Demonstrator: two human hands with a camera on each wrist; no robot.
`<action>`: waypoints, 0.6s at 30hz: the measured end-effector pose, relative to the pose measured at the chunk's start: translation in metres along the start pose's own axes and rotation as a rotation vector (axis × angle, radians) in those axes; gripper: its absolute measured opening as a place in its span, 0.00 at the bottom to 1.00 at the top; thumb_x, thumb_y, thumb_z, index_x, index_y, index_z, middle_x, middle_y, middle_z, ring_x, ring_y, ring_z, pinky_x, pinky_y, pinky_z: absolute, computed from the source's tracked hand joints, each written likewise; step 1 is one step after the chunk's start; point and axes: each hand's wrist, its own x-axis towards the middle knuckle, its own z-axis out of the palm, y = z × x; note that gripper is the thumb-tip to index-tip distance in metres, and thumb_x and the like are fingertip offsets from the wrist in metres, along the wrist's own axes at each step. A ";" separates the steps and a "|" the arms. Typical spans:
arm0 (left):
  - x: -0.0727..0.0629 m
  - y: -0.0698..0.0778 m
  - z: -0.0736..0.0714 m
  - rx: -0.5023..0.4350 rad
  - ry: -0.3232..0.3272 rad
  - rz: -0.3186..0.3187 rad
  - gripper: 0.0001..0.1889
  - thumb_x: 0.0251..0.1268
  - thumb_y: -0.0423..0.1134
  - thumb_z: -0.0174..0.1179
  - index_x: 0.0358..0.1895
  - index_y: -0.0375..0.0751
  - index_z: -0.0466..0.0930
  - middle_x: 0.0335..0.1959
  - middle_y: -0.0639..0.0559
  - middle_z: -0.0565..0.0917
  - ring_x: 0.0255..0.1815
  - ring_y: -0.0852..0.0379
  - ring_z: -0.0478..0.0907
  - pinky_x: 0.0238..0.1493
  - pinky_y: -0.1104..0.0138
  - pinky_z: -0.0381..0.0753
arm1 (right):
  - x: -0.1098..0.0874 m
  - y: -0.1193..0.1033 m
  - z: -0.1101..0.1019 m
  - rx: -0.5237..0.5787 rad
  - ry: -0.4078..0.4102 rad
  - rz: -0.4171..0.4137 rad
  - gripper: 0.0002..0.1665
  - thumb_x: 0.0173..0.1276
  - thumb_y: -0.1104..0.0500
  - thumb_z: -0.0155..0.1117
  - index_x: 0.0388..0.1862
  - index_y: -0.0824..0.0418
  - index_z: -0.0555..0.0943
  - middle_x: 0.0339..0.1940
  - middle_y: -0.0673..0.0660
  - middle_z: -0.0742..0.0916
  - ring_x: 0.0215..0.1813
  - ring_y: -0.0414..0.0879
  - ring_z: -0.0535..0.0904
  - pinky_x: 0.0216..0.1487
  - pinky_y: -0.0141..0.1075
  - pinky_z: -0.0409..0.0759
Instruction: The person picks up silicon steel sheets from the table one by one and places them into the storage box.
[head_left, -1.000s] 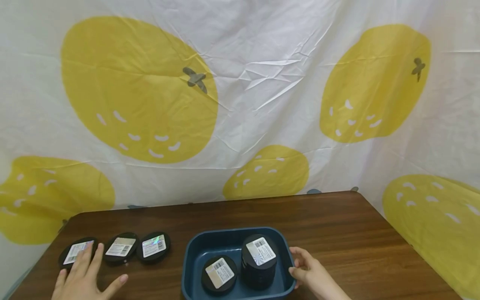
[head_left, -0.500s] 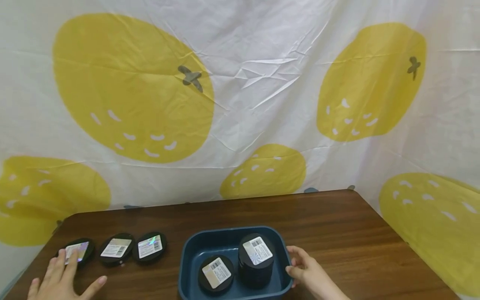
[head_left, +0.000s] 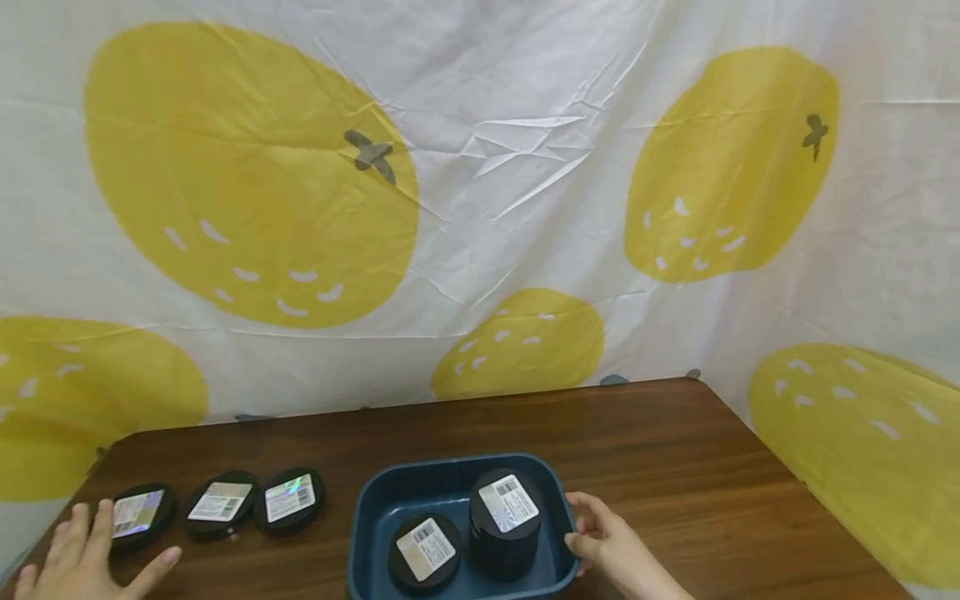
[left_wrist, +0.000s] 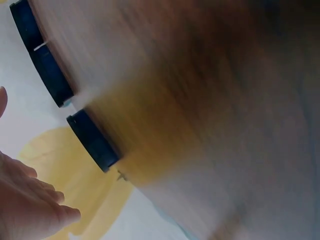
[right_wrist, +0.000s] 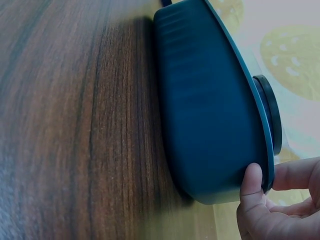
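Note:
My left hand (head_left: 82, 554), fingers spread and fairly straight, is beside the leftmost of three flat round black containers (head_left: 138, 514) with barcode labels. In the left wrist view, a gap shows between the left hand (left_wrist: 30, 200) and that container (left_wrist: 94, 140). The middle container (head_left: 219, 504) and the right one (head_left: 291, 498) lie close together. At the centre stands a blue tray (head_left: 408, 475). It holds a single black container (head_left: 423, 550) and a stack of black containers (head_left: 505, 521). My right hand (head_left: 611, 542) pinches the tray's right rim, thumb outside the wall.
A brown wood-grain table (head_left: 675, 467) carries everything, its back corners rounded. Behind and to the right hangs a white cloth (head_left: 525, 167) printed with yellow fruit.
My left hand has moved left, from over the leftmost container and the table to its near left side. The whole head view shifts slightly. My right hand keeps its hold on the tray.

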 end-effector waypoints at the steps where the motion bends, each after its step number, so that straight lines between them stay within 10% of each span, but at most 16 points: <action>1: 0.001 -0.001 -0.001 0.002 -0.009 -0.007 0.61 0.53 0.73 0.49 0.67 0.23 0.30 0.65 0.21 0.32 0.67 0.26 0.28 0.61 0.32 0.30 | 0.000 0.000 0.000 0.001 -0.001 0.001 0.34 0.59 0.71 0.55 0.62 0.81 0.56 0.31 0.56 0.69 0.28 0.45 0.69 0.26 0.34 0.76; 18: 0.017 -0.013 -0.009 0.002 0.030 -0.007 0.64 0.52 0.72 0.52 0.65 0.15 0.32 0.65 0.18 0.36 0.64 0.21 0.43 0.58 0.29 0.40 | 0.001 0.002 -0.001 -0.007 -0.002 0.015 0.33 0.60 0.71 0.55 0.62 0.81 0.56 0.32 0.56 0.69 0.28 0.46 0.69 0.27 0.34 0.75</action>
